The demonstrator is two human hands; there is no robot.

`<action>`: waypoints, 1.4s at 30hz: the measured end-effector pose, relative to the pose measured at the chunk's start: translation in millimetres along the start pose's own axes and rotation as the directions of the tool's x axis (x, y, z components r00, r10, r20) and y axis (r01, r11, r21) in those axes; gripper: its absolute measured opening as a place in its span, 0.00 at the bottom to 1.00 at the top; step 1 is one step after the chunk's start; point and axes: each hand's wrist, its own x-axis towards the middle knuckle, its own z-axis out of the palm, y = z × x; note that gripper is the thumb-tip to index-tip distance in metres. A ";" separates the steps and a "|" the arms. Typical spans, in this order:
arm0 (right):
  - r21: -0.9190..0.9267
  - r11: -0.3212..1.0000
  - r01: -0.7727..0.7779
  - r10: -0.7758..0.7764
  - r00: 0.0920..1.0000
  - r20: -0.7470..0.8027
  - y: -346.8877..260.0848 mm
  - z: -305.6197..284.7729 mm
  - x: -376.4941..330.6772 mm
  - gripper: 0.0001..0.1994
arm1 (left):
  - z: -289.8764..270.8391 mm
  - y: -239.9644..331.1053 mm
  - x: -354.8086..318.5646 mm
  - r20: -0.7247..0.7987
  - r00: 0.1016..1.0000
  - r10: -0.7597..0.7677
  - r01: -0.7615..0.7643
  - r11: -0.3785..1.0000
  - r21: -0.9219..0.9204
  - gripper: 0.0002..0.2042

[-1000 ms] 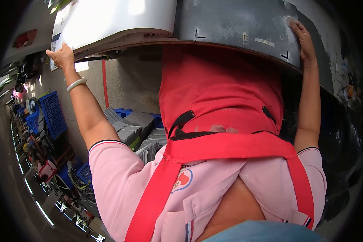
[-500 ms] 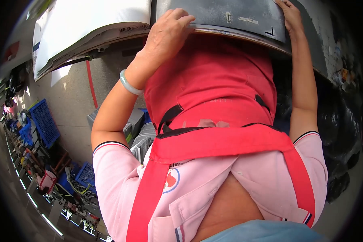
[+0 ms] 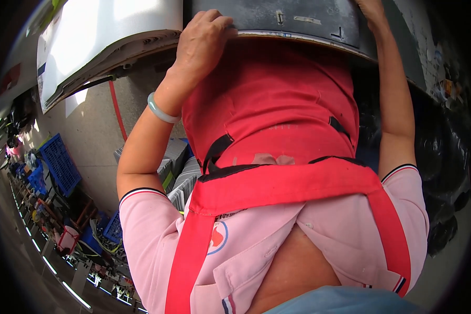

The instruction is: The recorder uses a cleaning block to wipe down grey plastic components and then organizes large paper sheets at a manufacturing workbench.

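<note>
A dark grey panel (image 3: 256, 18) with a slot and a pale strip on it lies at the top of the view, in front of my red apron. My left hand (image 3: 201, 44) is at its near left edge, with fingers curled together and the tips slightly blurred; what they pinch, if anything, is hidden. At the panel's right side is my right hand (image 3: 372, 11). The top border of the view cuts off most of its fingers, so its grip does not show.
Left of the panel lies a thick stack of large white sheets (image 3: 110, 31), curling at the near edge. Striped grey bundles (image 3: 186, 183) stand low beside my left elbow. A blue crate (image 3: 60, 162) is further left. Black plastic bags (image 3: 439, 162) fill the right side.
The panel and sheet stack sit slightly higher and further left in view. My left hand has shifted a little left with them. My right hand has moved up, with its fingers now largely out of view.
</note>
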 end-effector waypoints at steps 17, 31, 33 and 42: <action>-0.078 0.997 0.021 -0.021 1.000 -0.009 -5.2 -5.1 -9.0 0.10 | 3.7 1.8 -3.1 -0.037 0.999 0.001 -0.002 1.000 -0.028 0.07; -0.156 0.979 0.128 -0.133 0.991 -0.017 -5.4 -2.5 -12.4 0.13 | -0.9 1.9 -1.6 -0.031 0.999 -0.022 0.020 0.997 -0.070 0.08; -0.181 0.973 0.143 -0.149 0.989 -0.019 -3.5 -4.4 -12.4 0.13 | 0.1 2.1 -0.7 -0.034 0.999 -0.024 0.021 0.997 -0.077 0.08; -0.209 0.962 0.174 -0.179 0.984 -0.005 -2.7 9.8 -8.5 0.13 | -4.9 0.7 0.5 -0.031 0.998 -0.047 0.046 0.999 -0.027 0.08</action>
